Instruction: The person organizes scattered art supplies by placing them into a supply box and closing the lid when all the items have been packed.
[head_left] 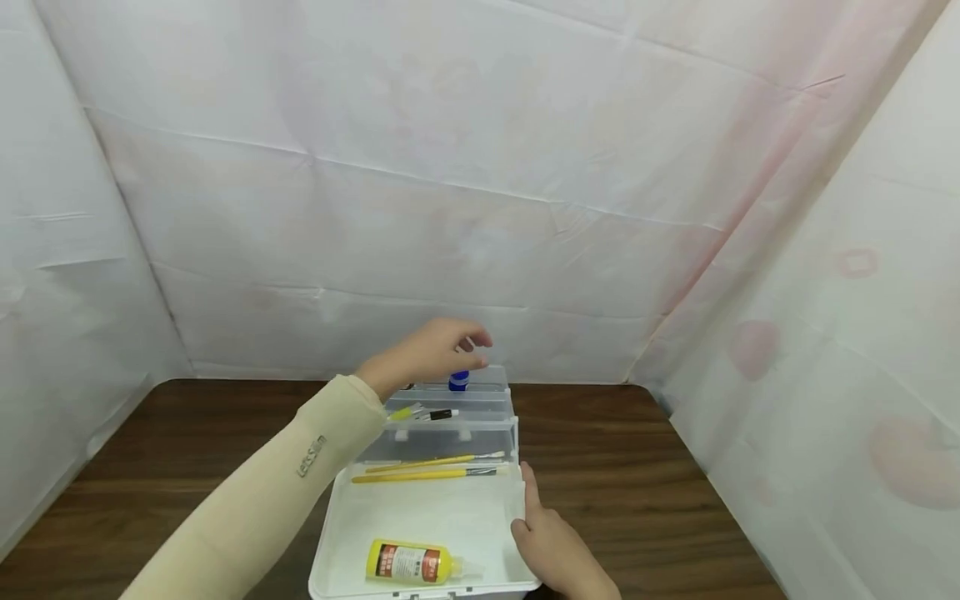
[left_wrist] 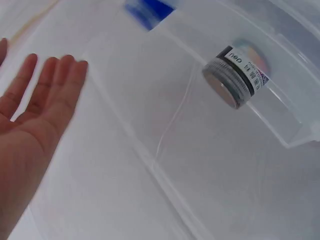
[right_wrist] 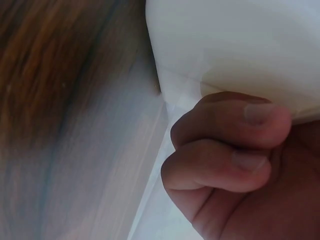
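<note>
Left hand (head_left: 431, 354) hovering flat, fingers spread and holding nothing, above upper tray (head_left: 450, 400) beside blue cap (head_left: 458, 381); right hand (head_left: 551, 542) pinching box (head_left: 427, 533) at its right rim, apparently to steady it on table (head_left: 637, 467)

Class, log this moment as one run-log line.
left hand: open, above blue cap | right hand: grips storage box right edge | box: glue bottle, two brushes
</note>
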